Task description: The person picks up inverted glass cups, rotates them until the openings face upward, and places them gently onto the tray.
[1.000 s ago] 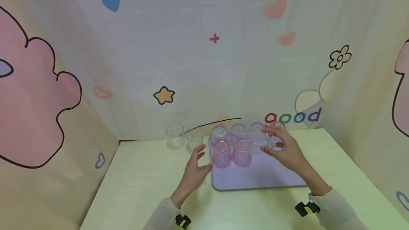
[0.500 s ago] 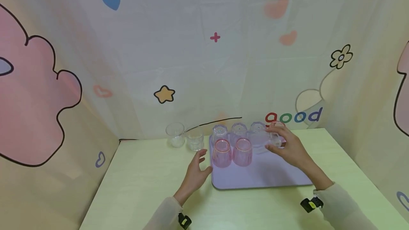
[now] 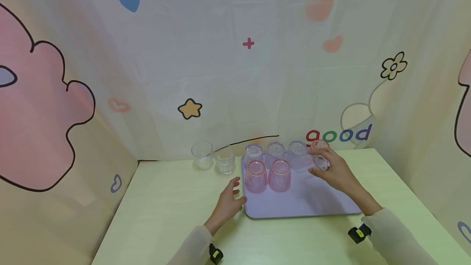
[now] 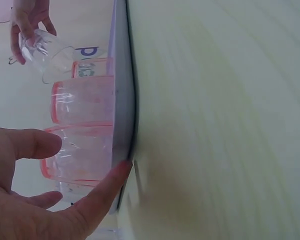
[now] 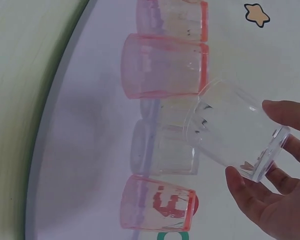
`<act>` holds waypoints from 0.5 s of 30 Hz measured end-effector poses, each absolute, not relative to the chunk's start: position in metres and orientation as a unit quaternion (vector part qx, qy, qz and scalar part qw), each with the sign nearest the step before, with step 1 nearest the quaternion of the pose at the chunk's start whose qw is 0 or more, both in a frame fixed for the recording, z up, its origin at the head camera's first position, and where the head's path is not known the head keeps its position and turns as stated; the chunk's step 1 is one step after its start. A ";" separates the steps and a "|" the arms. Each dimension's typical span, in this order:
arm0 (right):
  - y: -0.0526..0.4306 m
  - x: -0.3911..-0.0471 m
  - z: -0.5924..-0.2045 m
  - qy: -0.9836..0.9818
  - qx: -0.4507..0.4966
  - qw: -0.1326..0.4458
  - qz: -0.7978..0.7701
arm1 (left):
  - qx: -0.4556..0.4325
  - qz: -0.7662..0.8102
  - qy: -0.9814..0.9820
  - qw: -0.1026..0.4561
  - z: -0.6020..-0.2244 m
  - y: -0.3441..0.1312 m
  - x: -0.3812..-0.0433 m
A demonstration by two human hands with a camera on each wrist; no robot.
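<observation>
My right hand holds a clear glass by its thick base, fingers and thumb around the base end. The glass tilts with its mouth downward and to the left, above the lilac tray. My left hand is at the tray's left edge, fingers spread, one fingertip right at the rim in the left wrist view. Two pink glasses stand side by side on the tray in front. Behind them is a row of clear glasses with bases up, ending in a pink glass at the right, partly hidden by my right hand.
Left of the tray, a clear rounded glass and a shorter clear glass stand on the pale table. A printed curtain rises right behind the table and along both sides.
My right hand has moved slightly right, and the clear glass has turned from lying sideways to mouth tilted down. My left hand has shifted a little toward me along the tray's edge.
</observation>
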State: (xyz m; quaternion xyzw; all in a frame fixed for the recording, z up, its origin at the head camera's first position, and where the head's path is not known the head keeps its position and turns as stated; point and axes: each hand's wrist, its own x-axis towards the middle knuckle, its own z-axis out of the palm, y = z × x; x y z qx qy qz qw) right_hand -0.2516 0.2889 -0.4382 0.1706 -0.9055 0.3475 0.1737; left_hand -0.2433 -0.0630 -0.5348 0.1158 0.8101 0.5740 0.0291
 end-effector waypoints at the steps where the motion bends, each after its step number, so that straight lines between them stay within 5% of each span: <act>1: 0.289 -0.253 -0.439 -0.907 0.167 0.169 0.347 | 0.112 0.577 0.808 0.035 -0.536 -0.062 -0.244; 15: 0.294 -0.267 -0.458 -0.922 0.152 0.141 0.326 | 0.078 0.564 0.820 0.055 -0.539 -0.053 -0.259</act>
